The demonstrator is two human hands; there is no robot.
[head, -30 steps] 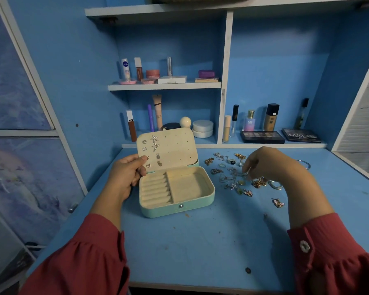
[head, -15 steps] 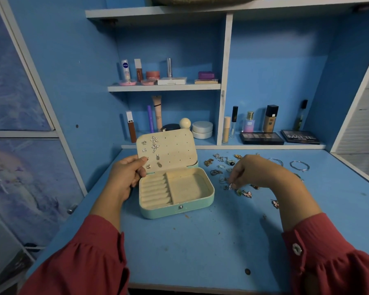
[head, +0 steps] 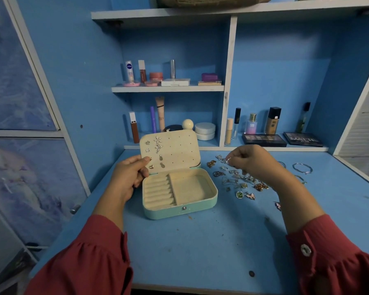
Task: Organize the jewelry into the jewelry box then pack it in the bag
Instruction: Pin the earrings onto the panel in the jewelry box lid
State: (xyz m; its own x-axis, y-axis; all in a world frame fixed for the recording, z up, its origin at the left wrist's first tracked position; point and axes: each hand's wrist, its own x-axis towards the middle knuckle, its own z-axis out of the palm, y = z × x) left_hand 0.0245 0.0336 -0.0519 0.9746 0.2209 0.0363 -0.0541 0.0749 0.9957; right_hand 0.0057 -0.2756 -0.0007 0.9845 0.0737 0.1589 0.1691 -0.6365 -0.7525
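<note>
- Premises: home dressing corner, painted blue.
- Evidence: shelves (head: pixel 167 88) stocked with cosmetics; perfume bottle (head: pixel 251 123), eyeshadow palettes (head: pixel 264 139), cream jar (head: pixel 205 130).
- Blue table (head: pixel 200 248) carries loose jewelry (head: pixel 239 179).

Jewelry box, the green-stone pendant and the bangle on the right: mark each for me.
jewelry box (head: pixel 180 211): head view, mint front wall beside the snap.
green-stone pendant (head: pixel 239 195): head view, on the green stone.
bangle (head: pixel 302 168): head view, on its silver rim.

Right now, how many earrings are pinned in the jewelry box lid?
8, all on the lid's left half: two starfish, two small studs, two pineapples, two hearts. Left hand may hide more.
</note>
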